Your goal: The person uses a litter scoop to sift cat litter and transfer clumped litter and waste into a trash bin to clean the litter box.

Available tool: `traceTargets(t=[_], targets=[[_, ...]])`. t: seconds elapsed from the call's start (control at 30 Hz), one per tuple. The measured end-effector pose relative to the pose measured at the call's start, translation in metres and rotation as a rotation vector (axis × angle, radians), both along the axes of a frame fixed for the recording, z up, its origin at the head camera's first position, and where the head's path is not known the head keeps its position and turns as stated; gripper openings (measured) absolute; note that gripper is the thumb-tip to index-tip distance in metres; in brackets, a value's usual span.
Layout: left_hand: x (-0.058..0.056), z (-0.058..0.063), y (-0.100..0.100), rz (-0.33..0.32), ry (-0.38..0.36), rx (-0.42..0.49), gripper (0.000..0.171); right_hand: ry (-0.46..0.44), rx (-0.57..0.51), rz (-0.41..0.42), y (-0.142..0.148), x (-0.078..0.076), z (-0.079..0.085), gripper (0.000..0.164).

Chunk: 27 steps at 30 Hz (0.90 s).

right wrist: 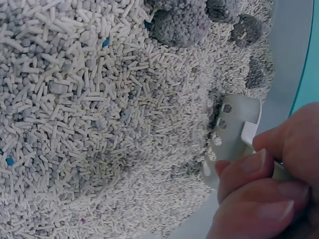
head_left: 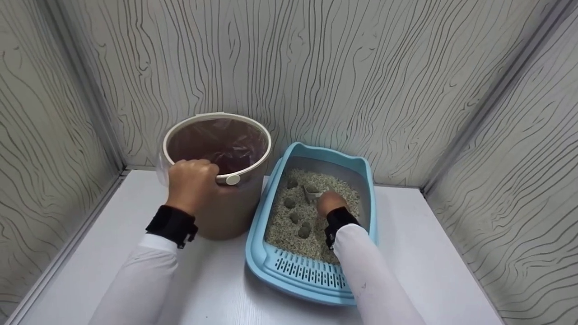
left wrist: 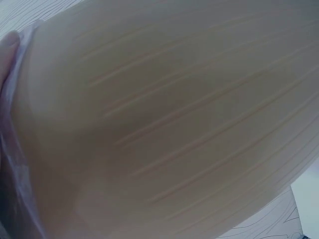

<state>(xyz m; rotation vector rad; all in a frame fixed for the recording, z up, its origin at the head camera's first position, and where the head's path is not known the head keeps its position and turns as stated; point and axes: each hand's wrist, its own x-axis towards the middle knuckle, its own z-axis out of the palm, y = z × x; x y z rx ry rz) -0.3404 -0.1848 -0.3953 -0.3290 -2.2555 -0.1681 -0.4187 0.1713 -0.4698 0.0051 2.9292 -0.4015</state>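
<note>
My left hand [head_left: 192, 185] grips the near rim of a brown trash bin [head_left: 226, 212] lined with a clear plastic bag [head_left: 239, 151]. In the left wrist view the bin's ribbed side [left wrist: 174, 124] fills most of the picture, with part of the hand at the left edge. Inside a blue litter box [head_left: 258, 253], my right hand [head_left: 332, 205] holds a pale slotted litter scoop [right wrist: 234, 127] by its handle, fingers curled round it. The scoop's blade sits in the litter [right wrist: 99, 114], and a dark clump [head_left: 312, 189] shows at it in the head view.
Several dark litter clumps [head_left: 304, 230] lie along the left part of the box. A slotted step [head_left: 311, 273] forms its near end. Box and bin stand side by side on a white table [head_left: 216, 284], before a wood-patterned wall [head_left: 316, 81].
</note>
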Motion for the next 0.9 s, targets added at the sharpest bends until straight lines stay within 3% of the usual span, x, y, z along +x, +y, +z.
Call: traceTargets(t=[0.2,0.43,0.57,0.7,0.9], targets=[[-0.001,0.002,0.0,0.016,0.019,-0.013,0.073,0.053,0.046,0.071,0.006,-0.014,-0.011,0.032],[-0.004,-0.003,0.0,-0.003,0.049,-0.02,0.069,0.032,0.043,0.115,0.013,-0.019,-0.018,0.045],[-0.005,-0.004,0.0,-0.016,0.079,-0.026,0.065,0.018,0.074,0.135,0.016,-0.015,-0.012,0.045],[-0.003,-0.002,0.0,-0.012,0.06,-0.015,0.067,-0.003,0.075,0.155,0.02,-0.012,-0.002,0.046],[0.0,0.001,0.0,-0.008,0.018,0.003,0.07,0.07,0.08,0.201,0.032,-0.004,0.016,0.035]])
